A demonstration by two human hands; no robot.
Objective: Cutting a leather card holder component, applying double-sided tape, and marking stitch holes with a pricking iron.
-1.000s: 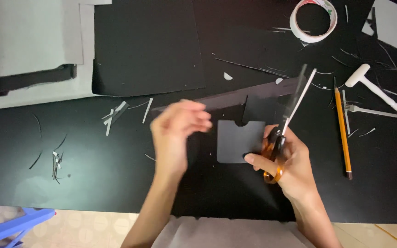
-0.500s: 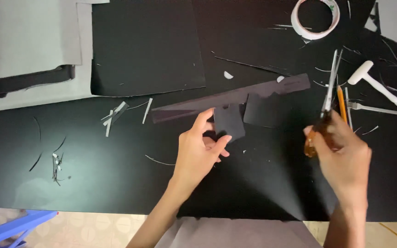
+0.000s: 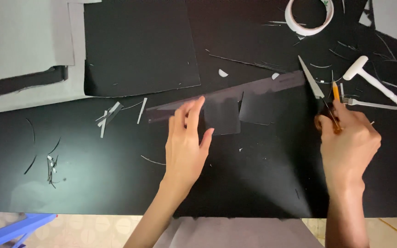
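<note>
On the black table (image 3: 93,183), the left hand (image 3: 185,142) presses the dark paper strip (image 3: 228,103) flat-fingered; the right hand (image 3: 348,142) grips scissors (image 3: 315,89).

Only one camera here, strapped to the person's head and looking almost straight down at the counter (image 3: 263,183). It sits close, about arm's reach above, so the black top fills nearly the whole view. Both forearms come in from the bottom edge, and the near rim of the counter shows there, with a strip of tiled floor (image 3: 93,225) below it.
</note>
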